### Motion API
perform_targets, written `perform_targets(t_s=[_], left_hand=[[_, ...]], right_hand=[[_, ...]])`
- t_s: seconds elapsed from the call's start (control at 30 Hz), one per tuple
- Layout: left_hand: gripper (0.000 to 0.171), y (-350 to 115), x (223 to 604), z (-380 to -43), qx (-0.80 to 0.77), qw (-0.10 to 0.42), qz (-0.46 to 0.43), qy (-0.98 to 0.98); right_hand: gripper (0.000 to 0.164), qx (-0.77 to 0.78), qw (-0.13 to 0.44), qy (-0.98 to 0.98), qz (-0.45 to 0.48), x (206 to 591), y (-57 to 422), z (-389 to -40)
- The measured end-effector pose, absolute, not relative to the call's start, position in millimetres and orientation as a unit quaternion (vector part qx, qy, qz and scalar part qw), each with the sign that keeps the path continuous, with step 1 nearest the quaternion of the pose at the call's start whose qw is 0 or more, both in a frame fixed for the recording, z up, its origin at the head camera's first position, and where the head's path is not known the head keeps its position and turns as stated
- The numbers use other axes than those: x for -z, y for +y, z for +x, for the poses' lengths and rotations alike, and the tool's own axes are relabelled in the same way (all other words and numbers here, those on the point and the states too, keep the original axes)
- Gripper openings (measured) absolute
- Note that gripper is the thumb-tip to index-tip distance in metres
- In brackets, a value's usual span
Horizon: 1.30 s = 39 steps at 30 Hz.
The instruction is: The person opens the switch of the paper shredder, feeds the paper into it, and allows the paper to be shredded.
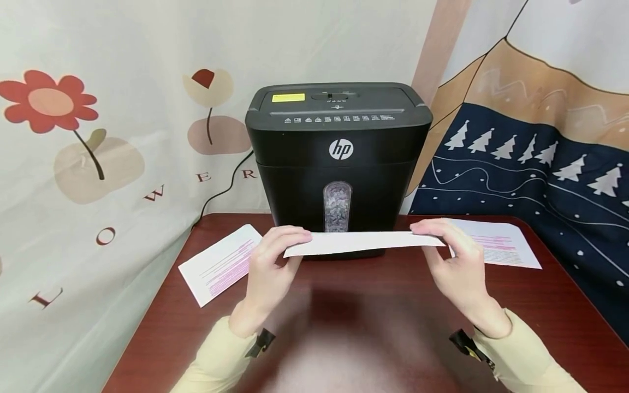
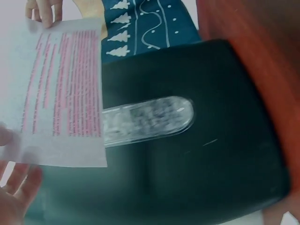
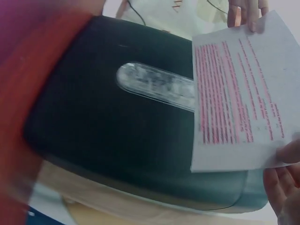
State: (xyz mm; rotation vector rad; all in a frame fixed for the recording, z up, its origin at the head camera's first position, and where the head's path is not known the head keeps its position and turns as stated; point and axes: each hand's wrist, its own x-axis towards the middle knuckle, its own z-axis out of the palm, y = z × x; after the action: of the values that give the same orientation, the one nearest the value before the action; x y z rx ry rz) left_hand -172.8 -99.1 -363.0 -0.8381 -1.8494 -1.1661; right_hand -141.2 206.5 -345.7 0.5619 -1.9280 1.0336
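The sheet of paper [image 1: 361, 243] hung in the air between the two hands, level and edge-on to the head camera, just in front of the black shredder [image 1: 338, 158] and above the red-brown worktop [image 1: 344, 322]. Held only at its two short ends, it looked liable to sag or buckle in the middle; if one hand led the other, the sheet would probably skew and meet the slot on top of the shredder crooked, which could crumple it. The slot also sat well above the hands, so a slack pinch might let an end slip on the way up.

The left hand [image 1: 275, 262] pinched the left end, fingers curled over the top edge with the thumb beneath. The right hand [image 1: 454, 256] pinched the right end likewise, fingers folded over the edge. Neither grip was spread; both were pressed onto the paper. The wrist views showed pink printed lines on the sheet's underside, with the shredder's clear window [image 2: 147, 119] behind it.

To the outside of the left hand another printed sheet [image 1: 221, 263] lay on the worktop; outside the right hand lay a third [image 1: 496, 243].
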Motion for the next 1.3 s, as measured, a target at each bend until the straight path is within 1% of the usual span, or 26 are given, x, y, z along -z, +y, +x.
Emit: perform_targets(t_s=[0.1, 0.2, 0.37, 0.57, 0.8, 0.87, 0.97, 1.07, 1.17, 1.3], left_hand=[[0.022, -100.7, 350.4, -175.0, 0.446, 0.426, -0.352, -0.704], [0.022, -102.3, 336.8, -176.9, 0.436, 0.452, -0.367, -0.686], [0.019, -104.2, 311.8, -179.2, 0.421, 0.481, -0.372, -0.673], [0.017, -100.5, 283.2, -182.6, 0.423, 0.511, -0.376, -0.647], [0.011, -95.7, 251.3, -190.1, 0.424, 0.547, -0.379, -0.615], [0.01, -94.5, 244.1, -192.7, 0.425, 0.555, -0.377, -0.608], [0.009, -94.3, 236.0, -197.3, 0.427, 0.562, -0.37, -0.604], [0.009, -95.2, 229.8, -202.7, 0.426, 0.559, -0.365, -0.611], [0.011, -95.6, 222.8, -208.6, 0.424, 0.553, -0.359, -0.621], [0.011, -95.0, 212.9, -217.8, 0.43, 0.547, -0.355, -0.625]], right_hand=[[0.03, -0.418, 0.449, -0.754, 0.235, 332.8, 204.2, -144.9], [0.019, -0.421, 0.472, -0.735, 0.243, 319.6, 201.7, -148.8], [0.004, -0.425, 0.516, -0.697, 0.26, 295.7, 195.4, -156.3], [0.006, -0.432, 0.564, -0.656, 0.254, 271.3, 188.5, -162.3], [0.012, -0.443, 0.614, -0.602, 0.254, 243.7, 182.2, -172.9], [0.011, -0.444, 0.627, -0.588, 0.253, 235.6, 180.9, -177.6], [0.011, -0.443, 0.634, -0.581, 0.254, 225.6, 179.5, -185.1], [0.012, -0.441, 0.632, -0.585, 0.253, 218.4, 179.5, -192.4], [0.014, -0.445, 0.619, -0.594, 0.257, 211.1, 180.8, -199.6], [0.014, -0.47, 0.586, -0.601, 0.273, 201.2, 182.2, -210.1]])
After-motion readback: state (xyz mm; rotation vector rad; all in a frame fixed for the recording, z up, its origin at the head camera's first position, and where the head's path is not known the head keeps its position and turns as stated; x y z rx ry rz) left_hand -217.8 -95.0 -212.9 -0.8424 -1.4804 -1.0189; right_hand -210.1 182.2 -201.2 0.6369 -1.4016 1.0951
